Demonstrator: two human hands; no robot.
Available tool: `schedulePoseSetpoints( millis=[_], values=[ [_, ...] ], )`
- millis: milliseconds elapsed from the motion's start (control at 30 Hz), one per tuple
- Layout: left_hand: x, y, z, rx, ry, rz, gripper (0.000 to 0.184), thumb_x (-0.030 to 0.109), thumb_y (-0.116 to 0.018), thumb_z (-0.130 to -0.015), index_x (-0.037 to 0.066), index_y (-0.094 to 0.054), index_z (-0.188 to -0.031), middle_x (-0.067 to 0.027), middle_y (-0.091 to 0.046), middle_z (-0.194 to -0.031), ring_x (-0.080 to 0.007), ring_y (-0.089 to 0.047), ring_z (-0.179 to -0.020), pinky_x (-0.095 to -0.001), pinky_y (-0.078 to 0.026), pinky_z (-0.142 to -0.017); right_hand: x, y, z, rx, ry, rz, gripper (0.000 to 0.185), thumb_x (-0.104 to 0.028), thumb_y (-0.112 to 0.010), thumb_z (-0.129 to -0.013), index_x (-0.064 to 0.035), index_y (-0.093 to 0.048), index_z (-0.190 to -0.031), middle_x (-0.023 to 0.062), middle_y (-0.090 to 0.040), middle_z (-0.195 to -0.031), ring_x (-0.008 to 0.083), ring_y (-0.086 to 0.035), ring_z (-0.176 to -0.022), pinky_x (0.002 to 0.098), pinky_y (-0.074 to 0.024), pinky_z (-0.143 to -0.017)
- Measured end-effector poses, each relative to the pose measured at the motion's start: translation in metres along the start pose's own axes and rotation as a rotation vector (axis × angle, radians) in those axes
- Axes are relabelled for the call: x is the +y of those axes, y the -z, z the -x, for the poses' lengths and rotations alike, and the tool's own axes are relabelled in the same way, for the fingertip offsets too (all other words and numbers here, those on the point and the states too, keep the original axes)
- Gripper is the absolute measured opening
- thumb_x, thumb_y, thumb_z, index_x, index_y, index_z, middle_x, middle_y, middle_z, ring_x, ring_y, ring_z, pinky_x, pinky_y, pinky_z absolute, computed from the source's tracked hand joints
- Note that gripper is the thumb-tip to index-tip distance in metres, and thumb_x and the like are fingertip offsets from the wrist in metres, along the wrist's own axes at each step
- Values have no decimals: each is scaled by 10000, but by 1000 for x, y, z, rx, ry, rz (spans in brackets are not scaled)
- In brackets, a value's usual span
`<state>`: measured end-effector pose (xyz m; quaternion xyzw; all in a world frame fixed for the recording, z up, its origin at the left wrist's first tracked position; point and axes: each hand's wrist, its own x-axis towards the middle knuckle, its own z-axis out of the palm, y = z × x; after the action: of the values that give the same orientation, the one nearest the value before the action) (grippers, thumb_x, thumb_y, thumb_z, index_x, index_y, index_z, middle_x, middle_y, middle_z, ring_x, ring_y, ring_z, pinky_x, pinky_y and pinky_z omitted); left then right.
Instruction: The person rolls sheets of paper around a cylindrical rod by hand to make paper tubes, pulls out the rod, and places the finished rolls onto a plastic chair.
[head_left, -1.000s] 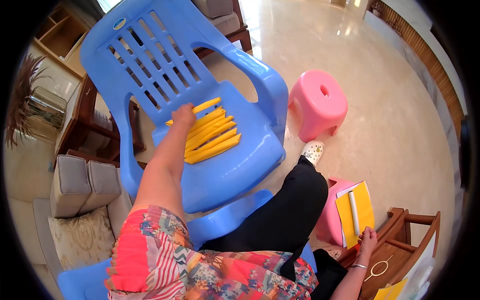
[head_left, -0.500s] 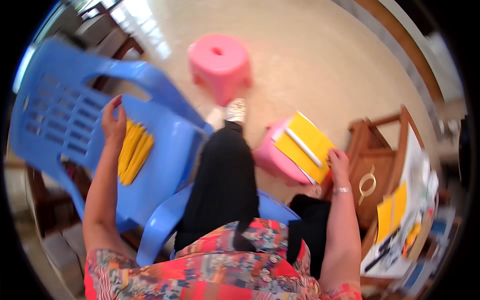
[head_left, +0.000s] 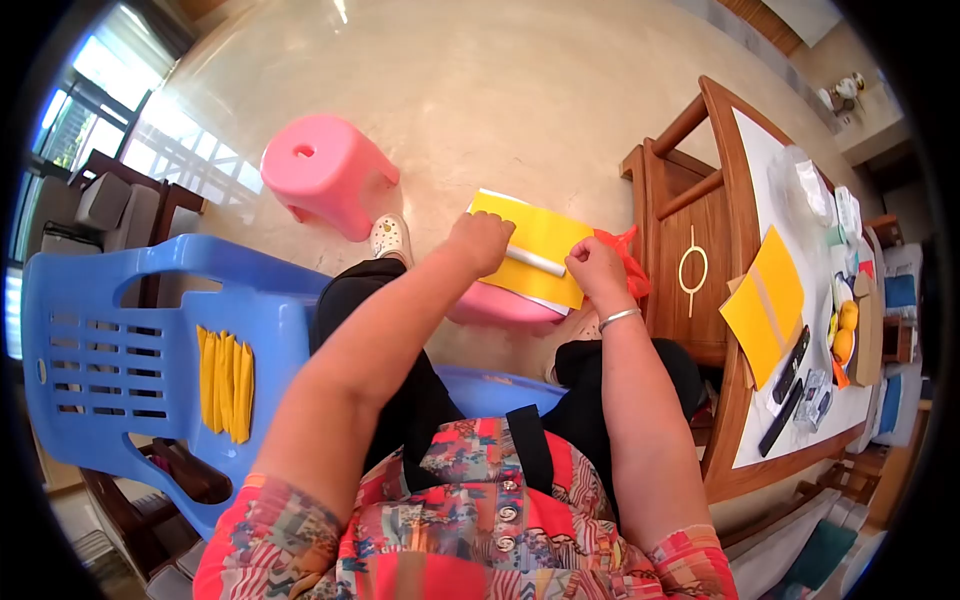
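A yellow sheet lies over white paper on a pink stool in front of my knees. Across the sheet rests a white roll. My left hand is closed at the roll's left end; its fingertips are hidden. At the right end is my right hand, fingers curled together at the sheet's edge; what they hold, if anything, is too small to tell. Several folded yellow strips lie side by side on the blue chair at the left.
Another pink stool stands ahead on the left. On the right, a wooden table holds another yellow sheet, remote controls, fruit and plastic packaging. A red bag is between the sheet and the table.
The view has swung right. My left hand has left the yellow strips on the chair and come to the white roll. My right hand stays by the yellow sheet's right edge.
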<state>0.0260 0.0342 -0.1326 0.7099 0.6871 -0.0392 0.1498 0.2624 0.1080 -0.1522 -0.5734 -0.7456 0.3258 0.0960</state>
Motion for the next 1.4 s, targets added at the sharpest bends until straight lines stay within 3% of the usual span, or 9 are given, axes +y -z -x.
schedulePoseSetpoints(
  millis=[167, 267, 400, 600, 700, 733, 1067, 1167, 1400],
  values=[
    [3, -69, -2, 268, -122, 3, 320, 139, -574, -902, 95, -676, -1203, -120, -667, -1135, -311, -619, -1138, -437, -484, -954, 0, 0, -3, -9, 2, 55, 175, -216, -650, -904, -66, -726, -951, 144, -751, -970, 336, -716, -925, 431, -565, -807],
    [-2, -70, -8, 192, -180, -83, 265, 132, -569, -895, 98, -673, -1136, -116, -660, -1071, -308, -630, -1093, -433, -490, -917, 1, -4, -2, -23, -28, 103, 194, -239, -637, -915, -72, -728, -954, 143, -753, -982, 349, -711, -935, 442, -561, -813],
    [-22, -72, -13, 330, -31, 153, 212, 152, -599, -921, 73, -666, -1106, -161, -669, -1070, -346, -656, -1033, -463, -512, -888, -16, -4, 4, -120, -128, 200, 198, -258, -672, -900, -76, -727, -952, 146, -743, -989, 351, -703, -950, 444, -560, -821],
    [-33, -27, -20, 634, 366, 799, 361, 250, -651, -974, 23, -638, -1254, -215, -722, -995, -352, -705, -902, -433, -548, -809, -17, -31, 21, -52, 418, 232, 371, -249, -809, -786, -106, -695, -1109, 119, -684, -1140, 318, -644, -1115, 435, -525, -954],
    [-20, 40, 2, 522, 415, 944, 351, 235, -651, -957, 18, -638, -1232, -233, -709, -1053, -380, -688, -976, -456, -532, -866, -19, -43, 28, -85, 472, 263, 471, -230, -827, -761, -119, -664, -1189, 110, -653, -1224, 316, -607, -1175, 435, -504, -998],
    [-20, 48, 7, 609, 351, 896, 366, 242, -667, -963, 18, -644, -1251, -147, -703, -865, -246, -680, -788, -388, -532, -731, -19, -46, 29, -86, 476, 287, 472, -225, -823, -763, -117, -661, -1193, 109, -649, -1219, 317, -605, -1174, 432, -504, -996],
    [-49, 41, 40, 625, 387, 714, 345, 235, -660, -967, 15, -672, -1232, -190, -715, -937, -302, -687, -852, -415, -525, -770, -18, -51, 27, -98, 539, 409, 383, -204, -801, -772, -100, -680, -1120, 106, -635, -1118, 317, -610, -1121, 432, -530, -943],
    [-48, 54, 36, 571, 379, 840, 350, 239, -634, -966, 26, -659, -1243, -237, -716, -1057, -403, -690, -1002, -472, -532, -883, -21, -53, 28, -101, 540, 421, 333, -211, -795, -778, -97, -689, -1073, 111, -632, -1097, 322, -613, -1099, 433, -541, -922],
    [-47, 42, 24, 610, 360, 790, 347, 245, -672, -950, 18, -690, -1213, -198, -728, -925, -327, -707, -875, -425, -541, -798, -20, -55, 25, -162, 542, 467, 322, -221, -795, -785, -87, -701, -1063, 133, -634, -1092, 330, -615, -1095, 427, -546, -923]
  ],
)
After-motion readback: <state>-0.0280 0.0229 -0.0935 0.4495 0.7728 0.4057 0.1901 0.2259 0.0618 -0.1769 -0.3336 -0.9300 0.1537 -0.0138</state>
